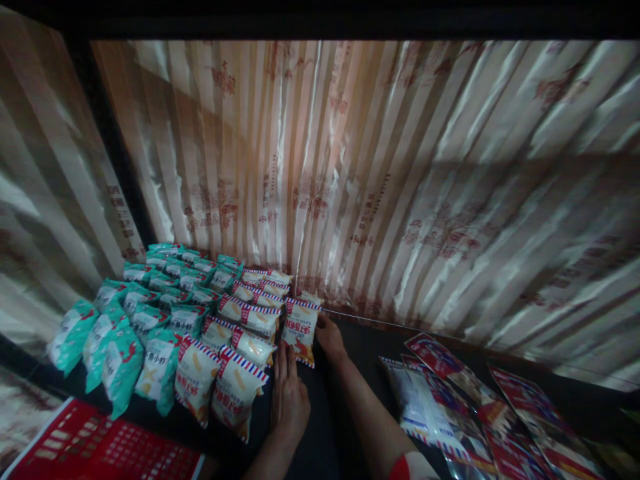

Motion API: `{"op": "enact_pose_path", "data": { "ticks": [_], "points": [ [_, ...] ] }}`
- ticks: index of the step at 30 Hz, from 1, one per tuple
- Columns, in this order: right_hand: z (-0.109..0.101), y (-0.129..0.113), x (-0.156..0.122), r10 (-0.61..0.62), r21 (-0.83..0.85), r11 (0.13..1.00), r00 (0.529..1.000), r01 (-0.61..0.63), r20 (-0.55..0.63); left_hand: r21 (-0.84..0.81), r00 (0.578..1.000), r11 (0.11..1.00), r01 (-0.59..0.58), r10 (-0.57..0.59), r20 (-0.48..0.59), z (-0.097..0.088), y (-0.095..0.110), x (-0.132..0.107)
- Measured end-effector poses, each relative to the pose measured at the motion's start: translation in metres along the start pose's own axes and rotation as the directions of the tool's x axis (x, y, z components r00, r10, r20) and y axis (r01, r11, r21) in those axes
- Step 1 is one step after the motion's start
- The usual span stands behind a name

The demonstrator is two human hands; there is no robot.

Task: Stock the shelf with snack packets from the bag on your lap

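Note:
A white snack bag (299, 332) with red lettering and a striped top edge stands upright on the dark shelf. My right hand (330, 339) has its fingers curled at the bag's right edge. My left hand (290, 400) lies with its fingers stretched out and close together, fingertips by the bag's lower left side. Left of it stand rows of similar white snack bags (234, 393). Farther left, teal snack bags (159, 370) stand in several rows.
A red plastic basket (100, 447) sits at the lower left. Flat dark-red packets (530, 400) and a clear-and-white packet (415, 397) lie on the shelf at right. Wrinkled printed sheeting (350, 167) covers the back, with a dark post (110, 140) at left.

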State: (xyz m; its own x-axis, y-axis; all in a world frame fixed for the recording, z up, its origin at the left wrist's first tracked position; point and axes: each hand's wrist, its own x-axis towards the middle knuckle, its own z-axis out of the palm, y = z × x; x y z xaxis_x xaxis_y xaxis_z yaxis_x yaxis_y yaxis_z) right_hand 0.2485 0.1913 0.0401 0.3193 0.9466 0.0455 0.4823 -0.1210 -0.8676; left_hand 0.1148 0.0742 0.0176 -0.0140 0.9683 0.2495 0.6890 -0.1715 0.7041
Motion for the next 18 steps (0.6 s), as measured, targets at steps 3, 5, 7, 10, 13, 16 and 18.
{"op": "enact_pose_path", "data": {
  "ticks": [3, 5, 7, 10, 13, 16, 18],
  "points": [
    [0.003, -0.003, 0.0, -0.007, -0.035, 0.999, 1.0, 0.006, -0.009, 0.003, 1.0, 1.0, 0.007, -0.007, 0.019, -0.001, 0.001, 0.0],
    [0.005, -0.006, 0.001, -0.009, -0.055, 0.998, 1.0, 0.007, -0.028, -0.002, 1.0, 1.0, 0.015, -0.015, 0.027, -0.003, 0.002, 0.0],
    [0.007, -0.008, 0.003, -0.008, -0.071, 0.997, 0.999, 0.004, -0.052, -0.01, 0.999, 1.0, 0.027, -0.027, 0.034, -0.004, 0.003, 0.0],
    [0.01, -0.01, 0.007, 0.0, -0.079, 0.997, 0.996, -0.006, -0.085, -0.04, 0.998, 0.998, 0.05, -0.048, 0.041, -0.006, 0.005, 0.002],
    [0.013, -0.01, 0.009, 0.008, -0.071, 0.997, 0.994, -0.016, -0.111, -0.082, 0.998, 0.995, 0.057, -0.054, 0.036, -0.006, 0.005, 0.003],
    [0.016, -0.01, 0.009, 0.0, -0.048, 0.999, 0.993, -0.005, -0.114, -0.096, 0.999, 0.994, 0.046, -0.045, 0.02, -0.004, 0.003, 0.003],
    [0.017, -0.01, 0.01, -0.008, -0.029, 1.0, 0.994, 0.005, -0.108, -0.092, 0.999, 0.995, 0.037, -0.036, 0.011, -0.002, 0.001, 0.003]
  ]
}}
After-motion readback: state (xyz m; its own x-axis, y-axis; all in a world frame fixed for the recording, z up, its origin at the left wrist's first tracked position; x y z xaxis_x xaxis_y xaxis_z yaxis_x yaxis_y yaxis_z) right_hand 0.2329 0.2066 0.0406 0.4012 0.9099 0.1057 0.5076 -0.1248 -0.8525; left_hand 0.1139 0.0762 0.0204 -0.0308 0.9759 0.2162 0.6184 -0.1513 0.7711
